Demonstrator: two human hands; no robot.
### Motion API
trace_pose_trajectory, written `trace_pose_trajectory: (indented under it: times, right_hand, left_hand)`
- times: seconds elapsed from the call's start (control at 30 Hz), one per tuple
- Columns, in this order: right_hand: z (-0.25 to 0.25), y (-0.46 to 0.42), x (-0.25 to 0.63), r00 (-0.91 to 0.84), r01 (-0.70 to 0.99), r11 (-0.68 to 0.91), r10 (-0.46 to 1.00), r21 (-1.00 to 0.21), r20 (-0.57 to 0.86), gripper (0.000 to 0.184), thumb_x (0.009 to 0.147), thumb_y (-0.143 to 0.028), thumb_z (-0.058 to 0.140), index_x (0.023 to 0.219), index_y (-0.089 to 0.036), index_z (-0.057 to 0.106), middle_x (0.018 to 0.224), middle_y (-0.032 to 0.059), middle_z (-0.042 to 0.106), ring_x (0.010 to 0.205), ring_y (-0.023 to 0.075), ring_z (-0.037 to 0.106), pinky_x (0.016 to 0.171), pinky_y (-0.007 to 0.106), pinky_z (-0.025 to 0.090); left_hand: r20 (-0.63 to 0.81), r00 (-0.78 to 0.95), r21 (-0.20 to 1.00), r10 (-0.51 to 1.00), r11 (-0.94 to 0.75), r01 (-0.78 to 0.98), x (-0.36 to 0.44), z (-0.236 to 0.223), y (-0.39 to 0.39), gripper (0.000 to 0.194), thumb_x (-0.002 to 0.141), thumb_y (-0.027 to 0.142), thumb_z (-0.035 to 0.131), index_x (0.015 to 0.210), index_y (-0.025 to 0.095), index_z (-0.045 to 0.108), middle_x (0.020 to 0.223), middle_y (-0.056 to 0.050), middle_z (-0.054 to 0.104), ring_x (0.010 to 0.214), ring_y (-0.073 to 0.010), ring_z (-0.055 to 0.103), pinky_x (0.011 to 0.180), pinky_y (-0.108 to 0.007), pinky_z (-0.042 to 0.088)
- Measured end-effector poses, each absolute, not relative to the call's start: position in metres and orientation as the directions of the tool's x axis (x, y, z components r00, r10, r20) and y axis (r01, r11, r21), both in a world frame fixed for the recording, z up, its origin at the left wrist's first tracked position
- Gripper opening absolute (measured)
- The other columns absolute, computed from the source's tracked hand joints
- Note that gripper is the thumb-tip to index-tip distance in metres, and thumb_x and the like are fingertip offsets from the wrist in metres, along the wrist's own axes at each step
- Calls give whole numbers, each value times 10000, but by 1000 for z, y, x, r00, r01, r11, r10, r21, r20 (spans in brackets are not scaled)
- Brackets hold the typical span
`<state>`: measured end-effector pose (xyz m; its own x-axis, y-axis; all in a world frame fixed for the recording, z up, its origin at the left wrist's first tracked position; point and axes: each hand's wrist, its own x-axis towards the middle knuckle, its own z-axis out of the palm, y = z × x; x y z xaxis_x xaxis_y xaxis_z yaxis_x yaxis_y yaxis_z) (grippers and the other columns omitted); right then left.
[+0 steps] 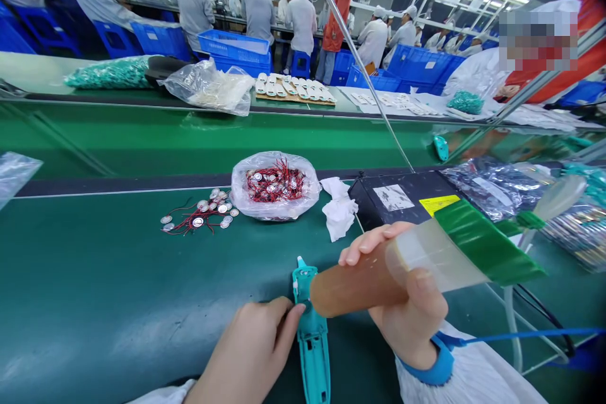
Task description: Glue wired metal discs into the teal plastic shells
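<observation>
My left hand (pixel 253 347) rests on the green table with its fingers curled against a teal plastic part (pixel 312 341), pinning it down near the front edge. My right hand (pixel 402 303) is wrapped around a translucent tool handle (pixel 369 278) whose tip points at the top of the teal part; a green band (pixel 483 243) covers the handle's far end. A blue wrist strap (pixel 433 366) with a cord circles my right wrist.
A clear bag of round discs with red wires (pixel 276 184) sits ahead, loose discs (pixel 201 214) to its left, a white cloth (pixel 339 208) and a black box (pixel 402 199) to its right. Foil bags (pixel 502 186) lie at right. Workers in white stand beyond the conveyor.
</observation>
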<state>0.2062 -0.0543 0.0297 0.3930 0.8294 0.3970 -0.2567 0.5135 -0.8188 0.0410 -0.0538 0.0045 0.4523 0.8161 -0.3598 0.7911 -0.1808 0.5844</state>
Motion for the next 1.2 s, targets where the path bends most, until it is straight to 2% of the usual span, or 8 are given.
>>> trace_pose_trajectory:
  times: [0.1,0.2,0.33,0.5,0.6,0.97,1.2]
  right_hand:
    - [28,-56,205,376,-242,520,829,-819,415,277,782,-491,591,925,-256,560,734,-17,598,598,163,577,561,330,500]
    - [29,-58,204,366,-224,517,830,-826,420,282,792,-485,580,951,-255,543,758,-13,584,611,165,574,580,345,501]
    - [29,-60,205,356,-221,521,830,-825,429,285,798,-489,577,954,-254,534,752,-10,577,610,170,574,576,348,496]
    - [26,-63,210,290,-183,520,839,-835,459,326,812,-496,564,1022,-255,504,805,5,555,654,182,578,610,381,499]
    - [26,-64,211,275,-168,512,845,-843,458,325,821,-499,552,1033,-260,495,814,5,548,668,186,576,621,389,498]
    - [29,-64,210,292,-145,513,839,-846,459,310,802,-509,580,992,-271,525,800,-8,561,656,182,574,613,377,488]
    - [30,-64,212,272,-129,500,849,-857,454,293,824,-486,560,1014,-267,525,796,2,560,659,184,575,620,379,495]
  left_hand:
    - [-344,463,552,817,-223,803,40,1,-48,423,928,325,306,606,198,549,542,-12,580,472,-151,505,474,-260,244]
    - [-346,476,559,809,-229,797,41,-3,-48,420,911,279,316,582,189,560,522,-5,556,456,-133,467,472,-255,228]
    - [-355,436,512,827,-218,831,44,-4,-51,411,874,267,359,515,181,540,484,15,481,434,-114,371,465,-256,192]
    - [-374,388,507,842,-165,846,48,-5,-51,371,829,251,380,468,187,440,479,57,314,459,-101,185,471,-257,158]
    - [-357,391,522,849,-165,837,48,-6,-50,363,822,250,380,464,193,384,493,67,261,470,-101,164,475,-259,149]
    - [-318,408,534,856,-194,823,48,-7,-52,394,839,260,355,455,191,414,474,57,284,450,-101,171,481,-269,130]
    - [-301,418,541,857,-207,815,48,-8,-53,398,842,265,359,465,183,460,465,46,354,458,-102,170,483,-270,121]
